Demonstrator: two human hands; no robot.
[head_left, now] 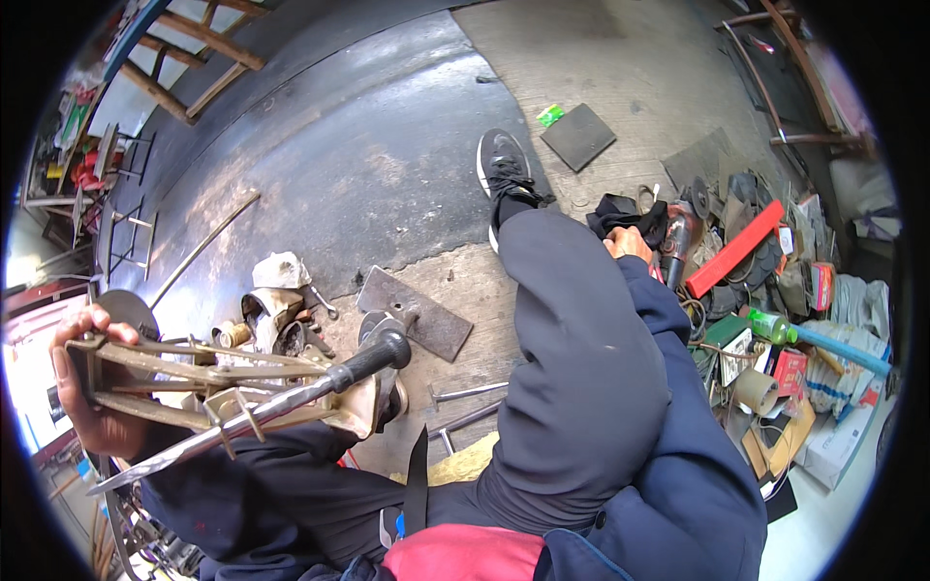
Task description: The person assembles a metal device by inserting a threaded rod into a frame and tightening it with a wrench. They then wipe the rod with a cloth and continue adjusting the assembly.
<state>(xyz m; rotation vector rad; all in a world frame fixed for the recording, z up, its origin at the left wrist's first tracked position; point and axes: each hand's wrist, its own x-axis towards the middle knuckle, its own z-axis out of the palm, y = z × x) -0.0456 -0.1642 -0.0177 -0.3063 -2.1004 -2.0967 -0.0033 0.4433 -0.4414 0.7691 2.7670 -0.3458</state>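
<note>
Left hand (85, 387) clenched around a rusty welded metal frame (208, 382), held over the lap. Right hand (628, 244) grips a black cloth (625, 215) by the angle grinder (678, 242). Beyond: long red box (733, 250), green bottle (770, 324), small red carton (790, 371).

Rusty matt metal frame (194, 373), twisted steel rod (242, 418), rough concrete floor (601, 58)
</note>
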